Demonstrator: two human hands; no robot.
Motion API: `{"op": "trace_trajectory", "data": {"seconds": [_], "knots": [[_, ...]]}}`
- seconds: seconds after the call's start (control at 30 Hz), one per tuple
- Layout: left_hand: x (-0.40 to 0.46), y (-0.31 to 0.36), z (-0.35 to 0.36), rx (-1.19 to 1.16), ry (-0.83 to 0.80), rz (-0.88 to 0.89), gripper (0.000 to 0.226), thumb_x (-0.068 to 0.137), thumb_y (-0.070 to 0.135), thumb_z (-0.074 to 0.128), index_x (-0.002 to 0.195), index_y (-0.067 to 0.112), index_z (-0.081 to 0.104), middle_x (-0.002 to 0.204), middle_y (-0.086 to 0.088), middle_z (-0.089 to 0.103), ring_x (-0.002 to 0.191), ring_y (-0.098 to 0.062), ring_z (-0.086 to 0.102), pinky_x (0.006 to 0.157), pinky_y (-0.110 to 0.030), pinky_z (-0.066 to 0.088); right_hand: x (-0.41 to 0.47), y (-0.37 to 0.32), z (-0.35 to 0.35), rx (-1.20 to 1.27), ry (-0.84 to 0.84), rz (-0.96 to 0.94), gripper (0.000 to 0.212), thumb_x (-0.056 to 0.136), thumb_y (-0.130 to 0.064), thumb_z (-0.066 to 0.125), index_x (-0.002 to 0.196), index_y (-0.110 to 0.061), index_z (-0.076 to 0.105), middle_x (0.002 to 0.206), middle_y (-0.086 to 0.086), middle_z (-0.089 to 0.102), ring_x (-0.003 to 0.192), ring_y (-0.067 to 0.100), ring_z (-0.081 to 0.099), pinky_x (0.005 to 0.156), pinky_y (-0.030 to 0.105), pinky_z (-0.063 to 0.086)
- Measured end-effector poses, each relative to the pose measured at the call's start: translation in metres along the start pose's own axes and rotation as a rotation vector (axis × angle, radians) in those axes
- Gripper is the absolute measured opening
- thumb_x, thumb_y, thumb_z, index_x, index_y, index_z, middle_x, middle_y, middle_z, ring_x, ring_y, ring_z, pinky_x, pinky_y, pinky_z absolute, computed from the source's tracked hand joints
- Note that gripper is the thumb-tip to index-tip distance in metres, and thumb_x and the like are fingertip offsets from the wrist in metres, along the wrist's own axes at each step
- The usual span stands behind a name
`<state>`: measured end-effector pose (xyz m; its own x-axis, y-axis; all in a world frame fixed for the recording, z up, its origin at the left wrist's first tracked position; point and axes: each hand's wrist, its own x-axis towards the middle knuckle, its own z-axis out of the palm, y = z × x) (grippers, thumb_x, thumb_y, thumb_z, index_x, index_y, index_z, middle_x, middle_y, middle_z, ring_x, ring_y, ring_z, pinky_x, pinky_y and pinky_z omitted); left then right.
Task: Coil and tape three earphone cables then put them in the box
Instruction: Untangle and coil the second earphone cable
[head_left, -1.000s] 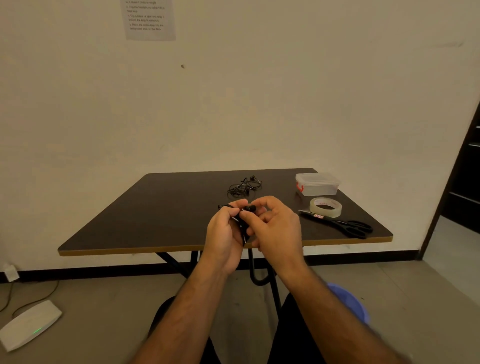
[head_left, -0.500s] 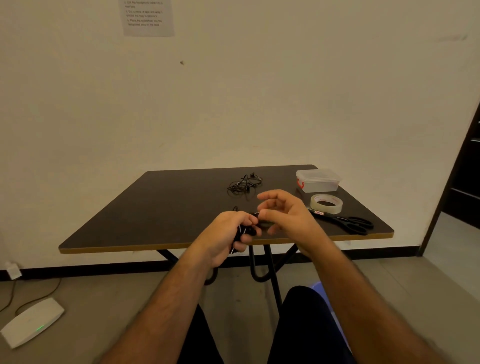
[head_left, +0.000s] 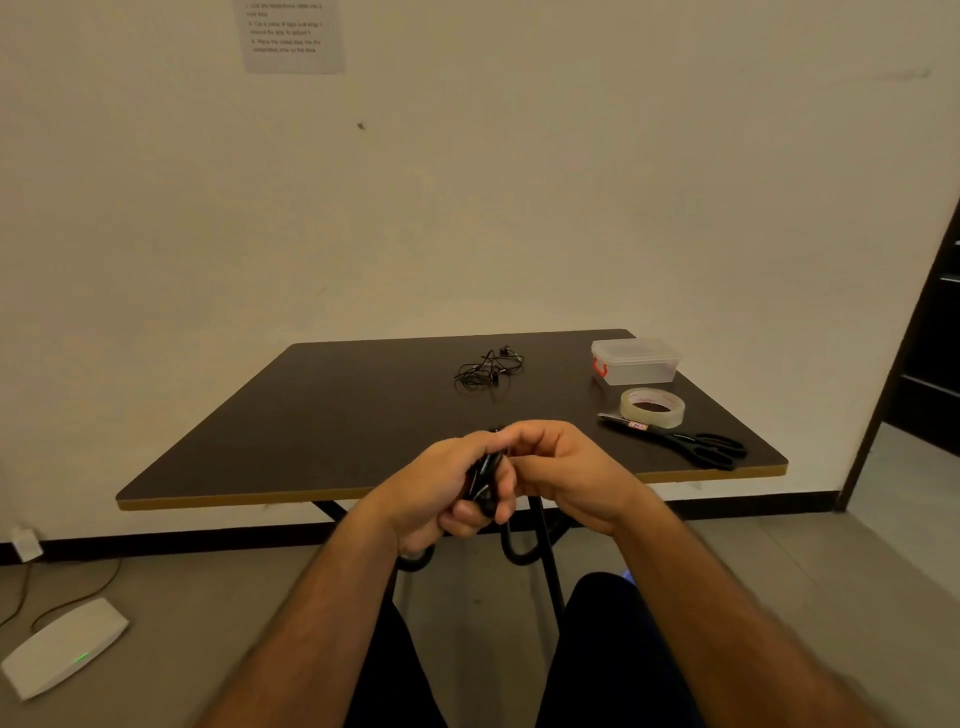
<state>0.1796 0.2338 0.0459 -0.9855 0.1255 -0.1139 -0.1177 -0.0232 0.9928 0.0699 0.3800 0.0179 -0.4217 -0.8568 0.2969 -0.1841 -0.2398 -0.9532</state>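
Head view: the left hand (head_left: 451, 486) curls round a black earphone cable (head_left: 484, 475) above the near edge of the dark tabletop (head_left: 337, 415); the right hand (head_left: 563, 470) pinches the same cable at its top; loose earphones (head_left: 488, 371) lie tangled farther back; a lidded clear plastic box (head_left: 635, 361), tape roll (head_left: 652, 407) and black scissors (head_left: 691, 444) sit right.
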Motion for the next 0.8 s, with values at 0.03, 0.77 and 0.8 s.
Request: {"op": "trace_trajectory", "data": {"seconds": [0.03,0.77,0.8], "knots": [[-0.002,-0.001,0.001,0.015,0.018,-0.002,0.048,0.094,0.048,0.045,0.066,0.011,0.056,0.061,-0.008,0.055,0.038,-0.005,0.028,0.038,-0.016,0.016,0.0,0.001,0.001,-0.031,0.003,-0.01,0.022,0.096,0.008,0.049,0.111,0.005,0.064,0.089,0.009,0.07,0.086,0.022,0.069,0.085,0.038,0.057],[0.031,-0.02,-0.02,-0.055,0.584,0.158,0.035,0.1,0.039,0.052,0.089,0.007,0.062,0.06,0.0,0.05,0.047,-0.008,0.041,0.042,-0.019,0.031,0.021,0.021,0.028,-0.283,0.417,-0.021,0.01,0.094,-0.013,0.064,0.099,-0.004,0.064,0.09,0.014,0.073,0.077,0.018,0.072,0.064,0.029,0.06],[0.032,-0.019,-0.022,-0.072,0.561,0.154,0.033,0.1,0.037,0.054,0.089,0.008,0.064,0.063,0.0,0.052,0.049,-0.007,0.042,0.042,-0.019,0.032,0.023,0.02,0.027,-0.258,0.412,-0.007,0.01,0.094,-0.011,0.063,0.1,-0.002,0.063,0.09,0.015,0.073,0.077,0.018,0.073,0.064,0.028,0.06]]}}
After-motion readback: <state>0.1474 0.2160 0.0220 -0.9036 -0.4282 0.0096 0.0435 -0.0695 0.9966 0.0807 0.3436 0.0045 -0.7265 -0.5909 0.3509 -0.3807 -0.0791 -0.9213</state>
